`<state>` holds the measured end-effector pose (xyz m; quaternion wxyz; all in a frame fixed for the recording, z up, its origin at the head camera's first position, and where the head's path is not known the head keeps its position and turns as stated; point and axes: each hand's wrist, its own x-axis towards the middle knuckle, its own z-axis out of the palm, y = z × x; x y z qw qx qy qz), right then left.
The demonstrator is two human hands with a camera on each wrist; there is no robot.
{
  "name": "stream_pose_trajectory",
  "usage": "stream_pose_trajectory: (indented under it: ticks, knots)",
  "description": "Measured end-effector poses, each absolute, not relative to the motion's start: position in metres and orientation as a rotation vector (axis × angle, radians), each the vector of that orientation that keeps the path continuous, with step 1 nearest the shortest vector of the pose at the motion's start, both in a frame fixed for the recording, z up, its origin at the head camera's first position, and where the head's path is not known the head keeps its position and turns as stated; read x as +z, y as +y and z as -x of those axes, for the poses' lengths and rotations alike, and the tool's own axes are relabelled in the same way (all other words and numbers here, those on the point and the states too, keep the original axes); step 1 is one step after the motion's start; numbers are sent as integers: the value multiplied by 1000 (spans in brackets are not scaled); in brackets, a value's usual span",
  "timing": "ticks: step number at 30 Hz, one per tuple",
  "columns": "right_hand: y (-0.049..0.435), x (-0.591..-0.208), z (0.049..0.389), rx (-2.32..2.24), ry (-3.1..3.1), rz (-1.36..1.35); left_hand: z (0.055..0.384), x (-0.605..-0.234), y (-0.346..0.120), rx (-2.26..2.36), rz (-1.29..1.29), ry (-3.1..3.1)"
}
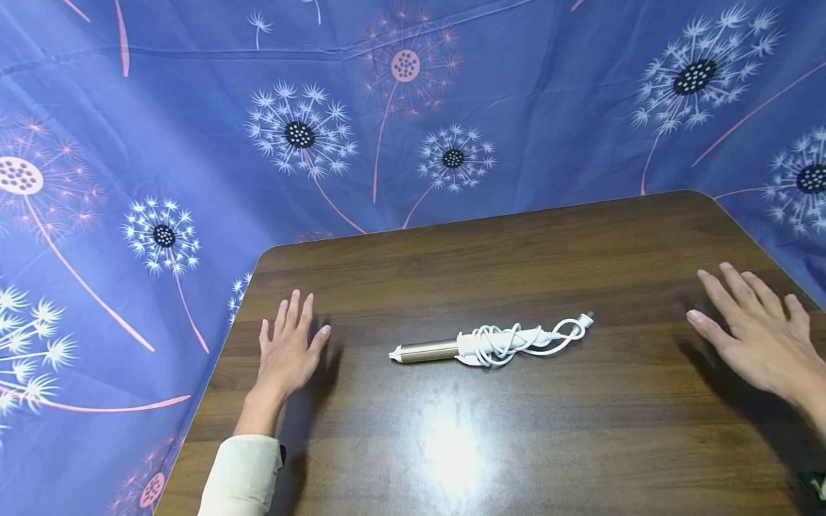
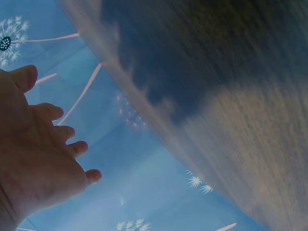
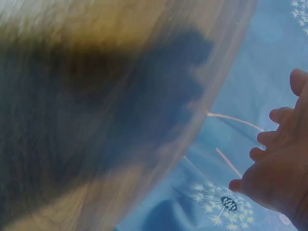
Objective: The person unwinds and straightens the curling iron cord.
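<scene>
A curling iron (image 1: 429,351) with a gold barrel and white tip lies on the wooden table, its barrel pointing left. Its white cord (image 1: 500,344) is wound loosely round the white handle, and the plug (image 1: 585,320) lies at the right end. To the left of the iron, my left hand (image 1: 287,355) is held over the table with fingers spread, apart from the iron. My right hand (image 1: 761,340) is likewise spread over the table's right side, holding nothing. Each wrist view shows the palm side of its hand, the left (image 2: 43,149) and the right (image 3: 279,163), without the iron.
The brown wooden table (image 1: 548,444) has rounded far corners and a bright light reflection near its front. A blue cloth (image 1: 548,93) printed with dandelions hangs behind the table and along its sides. Shadows of both hands fall on the tabletop.
</scene>
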<state>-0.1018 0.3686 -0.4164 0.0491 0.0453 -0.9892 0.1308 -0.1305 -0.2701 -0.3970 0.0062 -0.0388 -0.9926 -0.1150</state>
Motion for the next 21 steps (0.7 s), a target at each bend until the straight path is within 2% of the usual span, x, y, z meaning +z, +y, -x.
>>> stream_pose_trajectory:
  ticks: [21]
  knots:
    - [337, -407, 101, 538, -2930, -237, 127, -391, -247, -464, 270, -3015]
